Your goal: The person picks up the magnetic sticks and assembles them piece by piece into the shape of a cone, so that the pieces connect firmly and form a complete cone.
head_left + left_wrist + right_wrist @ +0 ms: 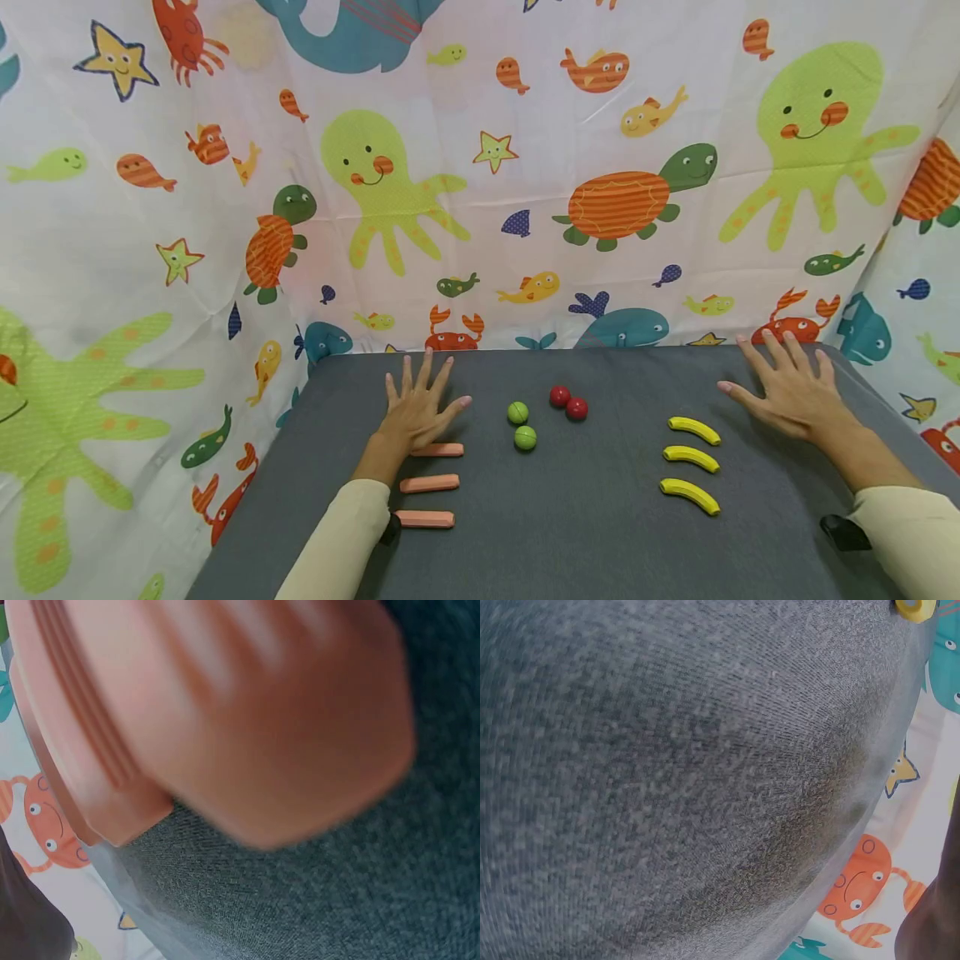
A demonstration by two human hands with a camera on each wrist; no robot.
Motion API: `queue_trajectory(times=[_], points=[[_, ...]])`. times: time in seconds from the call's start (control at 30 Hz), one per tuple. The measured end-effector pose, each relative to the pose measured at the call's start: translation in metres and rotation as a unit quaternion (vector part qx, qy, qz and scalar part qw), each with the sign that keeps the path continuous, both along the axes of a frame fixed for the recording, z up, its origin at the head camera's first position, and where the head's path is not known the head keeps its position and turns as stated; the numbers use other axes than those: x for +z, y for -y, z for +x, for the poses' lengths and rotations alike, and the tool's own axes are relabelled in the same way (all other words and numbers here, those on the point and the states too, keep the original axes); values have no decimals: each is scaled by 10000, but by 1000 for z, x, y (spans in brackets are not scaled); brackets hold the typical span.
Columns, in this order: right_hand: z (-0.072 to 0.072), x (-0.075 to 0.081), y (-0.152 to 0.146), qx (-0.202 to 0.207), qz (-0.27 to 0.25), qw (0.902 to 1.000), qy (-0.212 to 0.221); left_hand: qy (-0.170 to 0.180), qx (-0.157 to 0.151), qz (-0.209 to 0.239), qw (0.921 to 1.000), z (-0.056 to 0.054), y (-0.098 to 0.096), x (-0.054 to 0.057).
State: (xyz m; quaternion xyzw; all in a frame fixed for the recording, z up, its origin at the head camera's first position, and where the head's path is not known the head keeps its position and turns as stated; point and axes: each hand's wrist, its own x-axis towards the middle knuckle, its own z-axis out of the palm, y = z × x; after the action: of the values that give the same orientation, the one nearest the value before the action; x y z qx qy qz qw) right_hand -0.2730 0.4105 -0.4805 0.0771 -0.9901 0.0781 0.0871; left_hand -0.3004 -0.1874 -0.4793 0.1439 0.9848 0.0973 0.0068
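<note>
In the head view my left hand [416, 410] is spread flat with fingers apart, at the left of the grey table [585, 533]. Under and beside its wrist lie three salmon-coloured ribbed sticks [430, 483] in a column; the left wrist view shows one such stick [292, 742] very close. On the right, my right hand [798, 398] has its fingers fanned out and holds nothing. Left of its forearm, three yellow banana-shaped pieces [691, 458] lie in a column. Between the hands are two green balls [525, 438] and two dark red balls [577, 408].
A white curtain [517, 192] printed with sea animals hangs behind the table and along both sides. The table's back edge [525, 352] runs just beyond the fingertips. Small black devices [846, 533] sit at the wrists, by the cream sleeves.
</note>
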Motion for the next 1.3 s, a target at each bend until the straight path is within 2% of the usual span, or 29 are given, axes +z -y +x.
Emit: queue_trajectory(times=[0.23,0.37,0.43,0.57,0.63,0.77,0.9,1.03,1.13,1.3], points=[[4,2,-1,-25,-186,9998,-100,-22,28,192,9998,0,1,0],[11,5,2,-83,-557,9982,-223,-185,37,740,9971,5,-5,4],[17,8,6,-121,-776,9965,-276,-315,-67,1177,9925,10,-13,8],[31,15,19,-101,-1191,9925,-272,-505,-385,1967,9784,27,-33,16],[39,19,28,-38,-1444,9892,-227,-517,-525,2280,9709,36,-44,19],[57,27,49,47,-1792,9837,-163,-310,-677,2764,9581,53,-63,21],[73,33,69,137,-1915,9813,-150,-95,-750,2991,9512,64,-78,19],[86,37,85,202,-2014,9793,-79,48,-861,3118,9462,66,-86,15],[94,38,94,275,-2060,9781,69,128,-975,3069,9466,67,-88,11],[105,35,105,402,-2119,9746,594,198,-1098,2889,9508,69,-90,5]])
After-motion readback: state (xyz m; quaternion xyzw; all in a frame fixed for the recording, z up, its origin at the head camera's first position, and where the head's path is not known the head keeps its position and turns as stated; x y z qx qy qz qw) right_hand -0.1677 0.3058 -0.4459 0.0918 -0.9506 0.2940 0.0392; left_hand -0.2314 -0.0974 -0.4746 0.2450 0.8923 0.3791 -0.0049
